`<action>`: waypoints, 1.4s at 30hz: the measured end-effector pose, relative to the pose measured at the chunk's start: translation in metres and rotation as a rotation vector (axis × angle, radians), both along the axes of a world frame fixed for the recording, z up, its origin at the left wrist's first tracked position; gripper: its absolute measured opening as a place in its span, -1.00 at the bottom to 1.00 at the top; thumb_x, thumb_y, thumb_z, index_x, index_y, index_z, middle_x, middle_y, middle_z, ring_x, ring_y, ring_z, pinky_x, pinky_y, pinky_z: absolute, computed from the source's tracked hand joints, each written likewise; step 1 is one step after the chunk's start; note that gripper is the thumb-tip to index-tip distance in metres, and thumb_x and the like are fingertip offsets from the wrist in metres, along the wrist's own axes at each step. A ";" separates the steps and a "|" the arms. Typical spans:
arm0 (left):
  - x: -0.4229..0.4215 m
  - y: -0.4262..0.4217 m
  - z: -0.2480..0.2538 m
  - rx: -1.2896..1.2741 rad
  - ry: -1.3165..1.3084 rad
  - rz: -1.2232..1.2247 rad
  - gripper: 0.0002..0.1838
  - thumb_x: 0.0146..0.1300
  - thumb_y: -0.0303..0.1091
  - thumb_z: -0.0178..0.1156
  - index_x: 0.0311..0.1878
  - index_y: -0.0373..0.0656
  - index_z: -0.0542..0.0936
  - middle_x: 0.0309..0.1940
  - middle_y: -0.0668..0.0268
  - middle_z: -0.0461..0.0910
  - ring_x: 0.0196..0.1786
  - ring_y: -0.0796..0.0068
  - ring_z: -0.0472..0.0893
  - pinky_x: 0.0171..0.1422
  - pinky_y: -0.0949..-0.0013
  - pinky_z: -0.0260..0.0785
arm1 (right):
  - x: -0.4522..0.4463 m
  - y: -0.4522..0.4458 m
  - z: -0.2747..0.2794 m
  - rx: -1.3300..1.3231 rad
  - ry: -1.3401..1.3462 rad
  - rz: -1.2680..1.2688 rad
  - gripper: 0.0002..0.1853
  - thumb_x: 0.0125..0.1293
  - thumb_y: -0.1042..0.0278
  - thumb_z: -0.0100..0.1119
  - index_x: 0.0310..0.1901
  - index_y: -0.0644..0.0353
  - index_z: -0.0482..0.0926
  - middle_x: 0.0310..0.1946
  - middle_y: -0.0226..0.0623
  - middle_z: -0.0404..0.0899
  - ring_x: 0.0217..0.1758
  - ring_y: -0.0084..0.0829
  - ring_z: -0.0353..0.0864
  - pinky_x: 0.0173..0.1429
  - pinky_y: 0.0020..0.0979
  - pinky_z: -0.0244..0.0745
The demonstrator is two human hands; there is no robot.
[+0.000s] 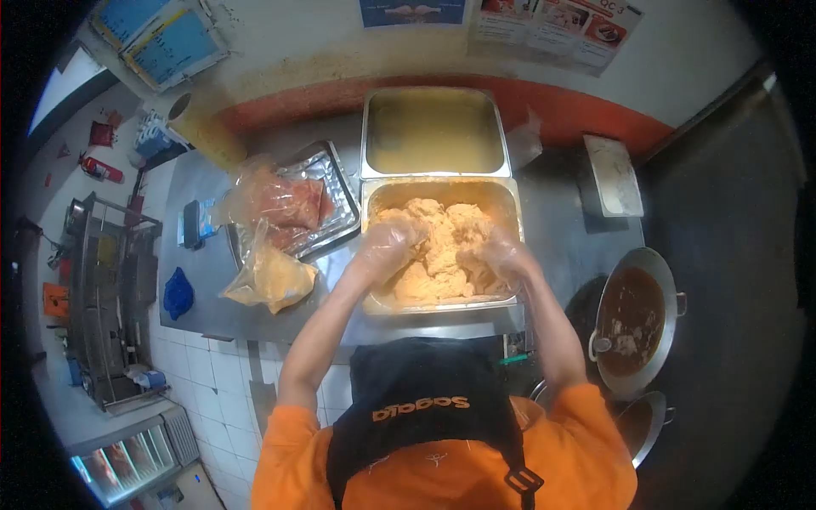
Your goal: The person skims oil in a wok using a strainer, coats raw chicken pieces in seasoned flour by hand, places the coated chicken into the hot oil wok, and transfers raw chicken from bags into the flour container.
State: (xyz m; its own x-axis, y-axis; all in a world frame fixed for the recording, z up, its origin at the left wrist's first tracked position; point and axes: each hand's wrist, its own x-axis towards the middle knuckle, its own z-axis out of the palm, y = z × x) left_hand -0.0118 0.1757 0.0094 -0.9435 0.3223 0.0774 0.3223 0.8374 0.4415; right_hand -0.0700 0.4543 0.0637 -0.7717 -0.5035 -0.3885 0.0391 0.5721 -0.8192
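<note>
A steel pan (367, 299) in the middle of the counter holds a heap of orange, batter-coated pieces (440, 251). Both hands wear clear plastic gloves and are inside this pan. My left hand (393, 246) presses on the left part of the heap, its fingertips buried among the pieces. On the right side, my right hand (497, 253) is sunk in the heap, its fingers partly hidden by the coating. Directly behind is a second steel pan (435, 132) with a yellowish liquid or film inside.
Left of the pans, a metal tray (342, 200) bears bagged red meat (293, 202); a bag of orange powder (270, 276) lies nearer. A blue crumpled item (178, 294) is far left. Right are a narrow steel container (614, 176) and a large pan of brown liquid (633, 319).
</note>
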 end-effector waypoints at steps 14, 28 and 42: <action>-0.002 -0.022 0.060 0.364 -0.065 0.238 -0.65 0.35 -0.21 0.34 0.12 -0.14 0.70 0.01 0.14 0.75 0.02 0.18 0.73 0.16 0.22 0.58 | -0.026 -0.033 -0.008 0.137 0.051 0.260 -0.55 0.39 0.12 0.21 0.20 0.21 0.55 0.05 0.03 0.63 0.04 -0.11 0.64 0.16 -0.21 0.53; -0.007 -0.027 0.037 0.669 -0.258 0.307 -0.69 0.34 -0.26 0.39 0.06 -0.22 0.71 -0.07 0.30 0.77 -0.05 0.49 0.71 0.09 0.36 0.56 | -0.013 -0.002 -0.016 0.073 0.257 0.042 -0.57 0.20 0.34 0.42 0.10 0.24 0.61 -0.17 -0.07 0.72 -0.15 -0.19 0.71 -0.02 -0.21 0.62; 0.003 -0.013 0.039 0.842 -0.291 0.358 -0.64 0.30 -0.24 0.41 0.09 -0.22 0.68 -0.05 0.27 0.74 -0.02 0.43 0.69 0.15 0.32 0.54 | -0.024 -0.006 0.003 -0.318 -0.026 -0.023 -0.43 0.13 0.40 0.49 0.21 0.27 0.58 0.06 -0.21 0.72 0.09 -0.34 0.69 0.23 -0.28 0.60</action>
State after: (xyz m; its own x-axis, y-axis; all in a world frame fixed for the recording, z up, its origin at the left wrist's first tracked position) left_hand -0.0085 0.1625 0.0487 -0.9939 -0.0435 -0.1012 -0.1086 0.2361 0.9656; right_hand -0.0940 0.4480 0.0662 -0.7761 -0.5856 -0.2340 0.0719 0.2865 -0.9554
